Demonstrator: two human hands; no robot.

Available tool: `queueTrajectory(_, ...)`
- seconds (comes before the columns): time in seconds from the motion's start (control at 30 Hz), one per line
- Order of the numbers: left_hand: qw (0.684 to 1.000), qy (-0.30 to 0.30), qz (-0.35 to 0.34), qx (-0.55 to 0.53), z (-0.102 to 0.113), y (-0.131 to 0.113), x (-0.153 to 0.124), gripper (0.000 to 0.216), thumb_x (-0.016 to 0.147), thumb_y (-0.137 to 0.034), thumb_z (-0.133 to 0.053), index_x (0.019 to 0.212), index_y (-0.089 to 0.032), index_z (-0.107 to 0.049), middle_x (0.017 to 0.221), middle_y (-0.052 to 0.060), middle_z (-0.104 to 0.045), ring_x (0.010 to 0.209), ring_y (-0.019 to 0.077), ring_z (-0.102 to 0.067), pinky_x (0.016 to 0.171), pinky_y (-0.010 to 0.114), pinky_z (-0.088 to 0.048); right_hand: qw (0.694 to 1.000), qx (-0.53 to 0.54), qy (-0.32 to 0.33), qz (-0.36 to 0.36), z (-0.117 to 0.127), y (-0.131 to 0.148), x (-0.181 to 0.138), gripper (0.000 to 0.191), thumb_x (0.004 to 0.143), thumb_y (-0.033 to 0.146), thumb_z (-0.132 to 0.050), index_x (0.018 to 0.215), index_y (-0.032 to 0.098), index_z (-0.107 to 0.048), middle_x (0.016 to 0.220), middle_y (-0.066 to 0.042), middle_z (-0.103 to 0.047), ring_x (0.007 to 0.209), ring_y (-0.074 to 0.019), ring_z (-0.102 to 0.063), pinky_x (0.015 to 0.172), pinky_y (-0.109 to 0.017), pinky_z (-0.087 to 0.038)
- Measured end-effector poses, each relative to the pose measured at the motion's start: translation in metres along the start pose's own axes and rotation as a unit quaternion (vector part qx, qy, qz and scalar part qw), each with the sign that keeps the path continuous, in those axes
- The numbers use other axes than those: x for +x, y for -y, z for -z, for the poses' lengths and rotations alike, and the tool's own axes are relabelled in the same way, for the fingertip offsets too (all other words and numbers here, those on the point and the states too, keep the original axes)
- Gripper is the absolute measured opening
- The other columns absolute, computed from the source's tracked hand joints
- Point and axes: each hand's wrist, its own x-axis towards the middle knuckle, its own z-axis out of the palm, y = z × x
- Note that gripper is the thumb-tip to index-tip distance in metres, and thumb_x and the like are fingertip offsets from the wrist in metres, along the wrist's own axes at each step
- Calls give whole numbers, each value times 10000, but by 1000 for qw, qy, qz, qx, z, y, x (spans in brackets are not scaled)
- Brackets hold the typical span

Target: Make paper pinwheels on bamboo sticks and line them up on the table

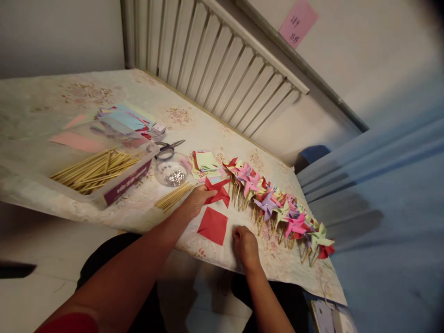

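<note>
Between the fingers of my left hand (pixel 198 200) is a red paper pinwheel (pixel 219 191), its corners folded in to the centre. Just below it on the table lies a square of red paper (pixel 212 226) with cuts at its corners. My right hand (pixel 245 243) rests by the table's near edge, to the right of that square. Its fingers are curled in, and whether they hold something small is hidden. Near my left wrist lie several thin wooden sticks (pixel 173 196) and a clear round dish (pixel 171 174) of small shiny pieces.
A long row of finished pinwheels on sticks (pixel 267 204) runs along the right. At left stands a clear plastic box (pixel 93 196) of wooden sticks (pixel 97 171). Scissors (pixel 169 150), a small box (pixel 158 130) and stacked paper squares (pixel 206 162) lie farther back. A radiator (pixel 215 69) borders the table.
</note>
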Motion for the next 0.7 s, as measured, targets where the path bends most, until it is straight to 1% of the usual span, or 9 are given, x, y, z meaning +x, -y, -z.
queueTrajectory(0.1,1000,-2,0,3,-2,-2,-2,270,588,-196,-783,829,-105,-701,757,80,-746,625,175,-672,646,303,-527,1000,9,-1,-12,-1,-3,0,187,814,97,-521,780,180,-686,828,-64,-701,782,-189,-639,719,-253,-408)
queueTrajectory(0.23,1000,-8,2,-2,-7,-4,-4,251,588,-190,-769,821,-117,-706,744,76,-747,631,186,-673,648,314,-531,1000,8,-1,-22,-2,-5,-3,180,848,130,-515,775,180,-672,810,-63,-690,776,-194,-637,719,-262,-412)
queueTrajectory(0.4,1000,-9,6,-2,-8,-2,-3,233,606,-174,-754,828,-117,-711,759,79,-748,647,188,-674,667,320,-528,999,-24,7,-23,1,2,-5,192,869,126,-502,796,172,-673,844,-72,-693,807,-188,-639,733,-256,-412)
queueTrajectory(0.47,1000,-13,0,8,-7,0,-2,251,602,-175,-755,841,-113,-715,775,78,-751,642,184,-671,667,319,-527,998,-47,23,-33,3,7,-4,195,877,130,-501,818,166,-683,866,-81,-701,829,-188,-648,733,-253,-412)
queueTrajectory(0.57,1000,-5,-3,13,-6,2,-1,291,594,-187,-771,869,-105,-718,796,83,-755,649,185,-673,679,322,-525,993,-87,63,-42,7,13,2,208,894,138,-490,883,147,-697,911,-105,-715,862,-202,-667,721,-263,-420)
queueTrajectory(0.7,1000,6,3,7,-4,4,0,306,598,-188,-784,883,-100,-717,812,92,-756,670,188,-680,698,321,-520,982,-144,123,-21,14,19,10,240,902,112,-468,966,111,-699,958,-153,-720,883,-228,-688,707,-281,-442)
